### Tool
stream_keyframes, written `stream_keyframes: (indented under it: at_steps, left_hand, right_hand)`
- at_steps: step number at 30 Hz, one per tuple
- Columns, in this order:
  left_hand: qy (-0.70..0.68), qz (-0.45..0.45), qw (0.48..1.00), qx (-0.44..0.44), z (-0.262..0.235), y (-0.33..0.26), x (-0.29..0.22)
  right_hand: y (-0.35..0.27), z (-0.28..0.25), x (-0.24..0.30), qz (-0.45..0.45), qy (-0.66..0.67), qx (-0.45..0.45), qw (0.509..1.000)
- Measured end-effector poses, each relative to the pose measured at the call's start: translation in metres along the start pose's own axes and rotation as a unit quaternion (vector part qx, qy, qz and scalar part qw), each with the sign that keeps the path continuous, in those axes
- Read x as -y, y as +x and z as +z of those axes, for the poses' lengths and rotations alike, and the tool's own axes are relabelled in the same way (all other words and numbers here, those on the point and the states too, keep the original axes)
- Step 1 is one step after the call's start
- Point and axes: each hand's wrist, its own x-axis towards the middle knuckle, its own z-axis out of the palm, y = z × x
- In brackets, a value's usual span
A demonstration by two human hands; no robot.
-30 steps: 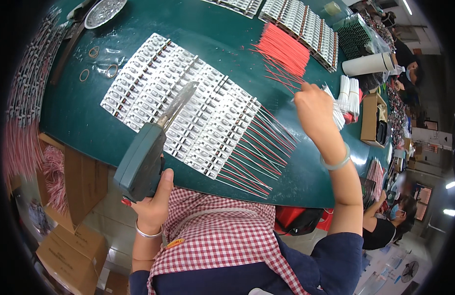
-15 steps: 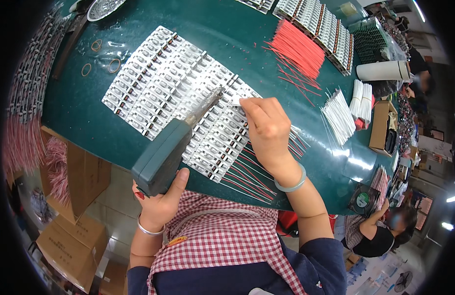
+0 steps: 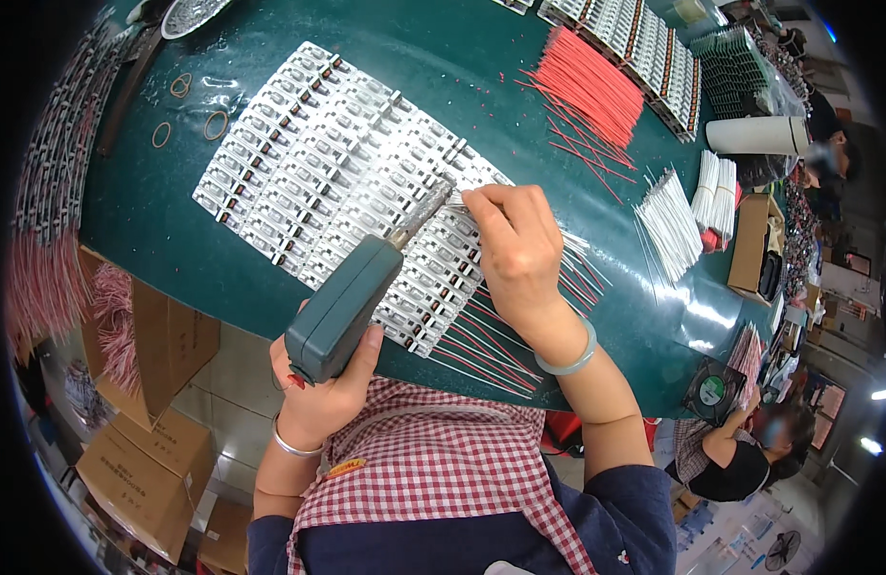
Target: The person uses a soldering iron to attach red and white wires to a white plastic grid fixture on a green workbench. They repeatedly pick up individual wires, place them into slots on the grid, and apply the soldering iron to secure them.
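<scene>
Head view: the left hand (image 3: 320, 401) is closed around the butt of a grey-green soldering gun (image 3: 345, 309), whose metal tip (image 3: 431, 203) slants up and to the right onto a sheet of small white circuit strips (image 3: 313, 163) laid out in rows on the dark green table (image 3: 462, 86). The right hand (image 3: 516, 251) lies palm-down on the sheet's right end, fingers pinched together on a thin wire (image 3: 459, 199) right at the gun's tip (the wire itself is barely visible). Red and white wires (image 3: 491, 340) fan out from the strips' near edge under that wrist. Further back lie a bundle of red wires (image 3: 588, 84) and, to the right, white wires (image 3: 671, 222); rubber bands (image 3: 182, 86) rest at the far left
</scene>
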Motion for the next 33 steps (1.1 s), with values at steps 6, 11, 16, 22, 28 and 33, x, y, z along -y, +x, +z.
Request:
stream_keyframes:
  at_steps: [6,11,16,22,28,33]
  left_hand:
    - [0.004,0.002,1.000,0.012,-0.001,0.002,-0.001]
    - [0.015,0.015,1.000,0.016,0.001,0.005,-0.004]
    - [0.023,0.021,0.999,0.022,0.001,0.007,-0.007]
    - [0.030,0.022,0.999,0.025,-0.001,0.004,-0.007]
    - [0.042,0.042,0.998,0.019,-0.003,0.002,-0.004]
    - [0.041,0.016,0.999,0.007,-0.006,-0.008,0.002]
  right_hand:
    - [0.002,0.001,0.001,-0.004,-0.001,-0.002,1.000]
    - [0.003,0.001,0.002,-0.006,-0.005,0.001,1.000]
    - [0.004,0.000,0.002,-0.009,-0.010,0.004,1.000]
    - [0.004,0.000,0.003,-0.008,-0.009,0.005,1.000]
    - [0.004,0.000,0.003,-0.008,-0.011,0.003,1.000]
    - [0.001,0.000,0.004,-0.016,-0.006,-0.010,1.000]
